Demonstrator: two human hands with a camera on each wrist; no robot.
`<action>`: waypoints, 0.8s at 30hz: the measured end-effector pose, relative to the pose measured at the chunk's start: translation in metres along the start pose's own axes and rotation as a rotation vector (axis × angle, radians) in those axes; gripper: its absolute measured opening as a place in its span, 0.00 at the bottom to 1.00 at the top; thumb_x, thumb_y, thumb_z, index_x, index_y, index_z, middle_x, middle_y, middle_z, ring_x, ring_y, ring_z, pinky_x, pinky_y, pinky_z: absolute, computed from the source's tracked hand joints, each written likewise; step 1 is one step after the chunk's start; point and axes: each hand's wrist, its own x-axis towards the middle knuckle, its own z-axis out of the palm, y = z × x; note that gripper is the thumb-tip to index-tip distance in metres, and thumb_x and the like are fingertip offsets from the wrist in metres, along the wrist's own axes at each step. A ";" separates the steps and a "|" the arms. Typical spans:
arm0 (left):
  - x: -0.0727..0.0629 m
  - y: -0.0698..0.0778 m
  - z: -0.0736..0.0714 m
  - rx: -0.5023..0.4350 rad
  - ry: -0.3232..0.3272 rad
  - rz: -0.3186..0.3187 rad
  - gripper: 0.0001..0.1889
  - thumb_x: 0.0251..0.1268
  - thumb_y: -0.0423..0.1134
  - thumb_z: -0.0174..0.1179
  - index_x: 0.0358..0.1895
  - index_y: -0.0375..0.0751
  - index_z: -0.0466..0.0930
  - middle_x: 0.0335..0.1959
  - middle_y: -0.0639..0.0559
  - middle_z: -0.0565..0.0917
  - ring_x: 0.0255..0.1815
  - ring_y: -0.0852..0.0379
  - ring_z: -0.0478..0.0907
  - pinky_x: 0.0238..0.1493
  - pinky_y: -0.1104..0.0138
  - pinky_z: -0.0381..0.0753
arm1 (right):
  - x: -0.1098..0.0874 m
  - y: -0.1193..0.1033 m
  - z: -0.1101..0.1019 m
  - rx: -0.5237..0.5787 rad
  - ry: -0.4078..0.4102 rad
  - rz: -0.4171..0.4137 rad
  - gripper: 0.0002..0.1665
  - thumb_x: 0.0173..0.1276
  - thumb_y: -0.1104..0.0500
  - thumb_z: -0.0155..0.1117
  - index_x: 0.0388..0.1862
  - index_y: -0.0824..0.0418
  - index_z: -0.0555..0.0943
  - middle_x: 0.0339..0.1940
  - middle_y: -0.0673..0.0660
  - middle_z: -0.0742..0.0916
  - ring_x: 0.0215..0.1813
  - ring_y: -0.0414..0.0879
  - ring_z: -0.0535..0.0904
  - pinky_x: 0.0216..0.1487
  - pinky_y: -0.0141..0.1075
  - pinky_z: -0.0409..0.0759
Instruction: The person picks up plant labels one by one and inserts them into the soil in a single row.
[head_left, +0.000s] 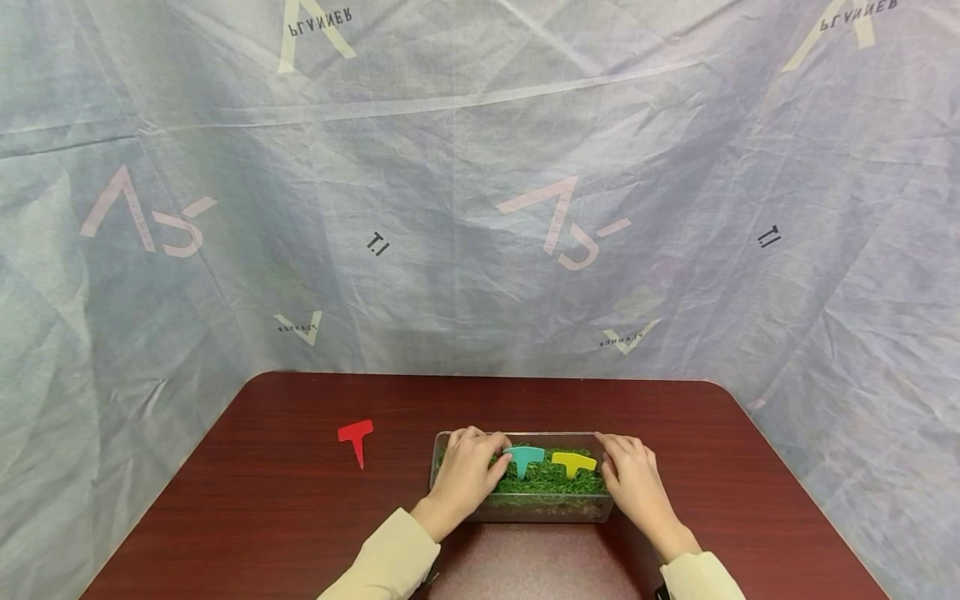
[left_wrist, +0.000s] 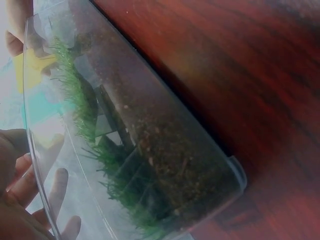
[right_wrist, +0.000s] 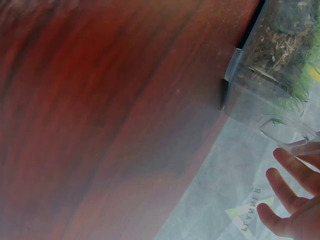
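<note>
A clear rectangular planter box (head_left: 536, 510) holds brown soil-like bits and green artificial grass (head_left: 546, 485). A teal T-shaped plant label (head_left: 525, 454) and a yellow plant label (head_left: 574, 462) stand upright in the grass. My left hand (head_left: 467, 468) is over the box's left half, thumb and index finger pinching the teal label's left edge. Its other fingers show through the clear wall in the left wrist view. My right hand (head_left: 636, 477) is at the right end, beside the yellow label, its fingers loosely spread and one fingertip touching the handle rim (right_wrist: 295, 145).
A red T-shaped plant label (head_left: 357, 437) lies flat on the dark red wooden table (head_left: 292, 500), left of the box. Grey cloth (head_left: 450, 250) with printed letters hangs around the table's back and sides.
</note>
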 end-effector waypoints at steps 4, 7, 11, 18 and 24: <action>0.000 0.000 0.000 0.001 0.001 0.002 0.04 0.61 0.44 0.58 0.38 0.54 0.80 0.32 0.62 0.83 0.39 0.60 0.75 0.52 0.55 0.70 | 0.000 0.000 0.001 0.003 0.003 -0.002 0.20 0.59 0.69 0.58 0.53 0.65 0.77 0.46 0.62 0.83 0.49 0.58 0.74 0.51 0.59 0.67; 0.000 0.001 0.000 0.002 0.003 0.006 0.04 0.61 0.44 0.59 0.37 0.54 0.80 0.31 0.62 0.83 0.39 0.60 0.75 0.52 0.55 0.70 | -0.001 0.001 0.001 0.009 -0.006 0.005 0.20 0.60 0.68 0.57 0.53 0.65 0.77 0.46 0.62 0.83 0.49 0.58 0.74 0.51 0.59 0.66; 0.000 0.000 0.001 0.006 0.006 0.011 0.04 0.60 0.44 0.59 0.37 0.54 0.79 0.30 0.64 0.82 0.39 0.60 0.75 0.52 0.55 0.70 | -0.001 0.001 0.001 0.010 -0.019 0.013 0.20 0.60 0.68 0.57 0.53 0.65 0.77 0.47 0.62 0.83 0.50 0.58 0.74 0.51 0.60 0.66; -0.001 0.000 0.001 0.018 0.009 0.008 0.04 0.59 0.44 0.61 0.37 0.54 0.79 0.27 0.65 0.81 0.39 0.59 0.75 0.51 0.55 0.70 | -0.001 0.001 0.001 0.007 -0.010 0.004 0.20 0.60 0.67 0.56 0.53 0.65 0.77 0.47 0.62 0.83 0.50 0.58 0.74 0.51 0.60 0.66; -0.001 0.000 0.000 0.025 0.018 0.009 0.06 0.60 0.46 0.60 0.39 0.54 0.79 0.29 0.65 0.82 0.39 0.59 0.75 0.52 0.54 0.69 | -0.001 0.001 0.001 0.003 -0.008 0.005 0.20 0.60 0.67 0.57 0.54 0.64 0.77 0.47 0.61 0.83 0.50 0.58 0.74 0.51 0.59 0.66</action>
